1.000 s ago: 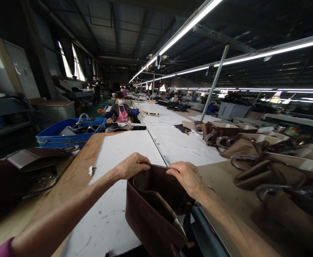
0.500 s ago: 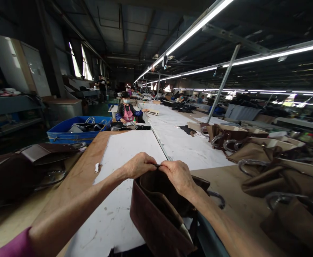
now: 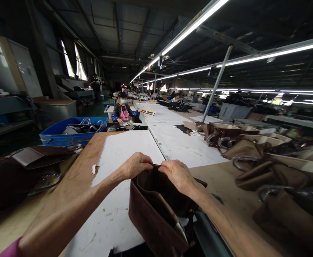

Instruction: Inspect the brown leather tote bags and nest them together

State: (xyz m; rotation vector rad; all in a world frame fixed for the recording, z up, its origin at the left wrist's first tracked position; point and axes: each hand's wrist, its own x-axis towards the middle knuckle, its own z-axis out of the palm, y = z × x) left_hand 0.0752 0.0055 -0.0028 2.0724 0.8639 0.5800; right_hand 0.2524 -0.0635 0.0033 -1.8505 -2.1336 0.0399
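Observation:
A dark brown handbag (image 3: 153,217) stands in front of me with its mouth facing up, showing a brown lining and an inner divider. My left hand (image 3: 137,165) pinches the far top edge of the bag between thumb and fingers. Close beside it, my right hand (image 3: 176,173) grips the same edge, with a short stretch of rim between the two. Below the bag lies white paper (image 3: 113,200) covering the worktable. The bag's lower right side is partly hidden behind my right forearm.
More brown bags (image 3: 255,153) with plastic-wrapped handles crowd the right side. Another dark bag (image 3: 44,157) lies at the left. Beyond the wooden table edge (image 3: 89,146) stands a blue bin (image 3: 65,137) holding bags. A co-worker in a pink apron (image 3: 124,113) sits ahead. A metal post (image 3: 217,84) rises at the right.
My hands have moved slightly apart along the bag's rim, and the gap between them is wider. The whole view has shifted a little, with the surroundings moving left.

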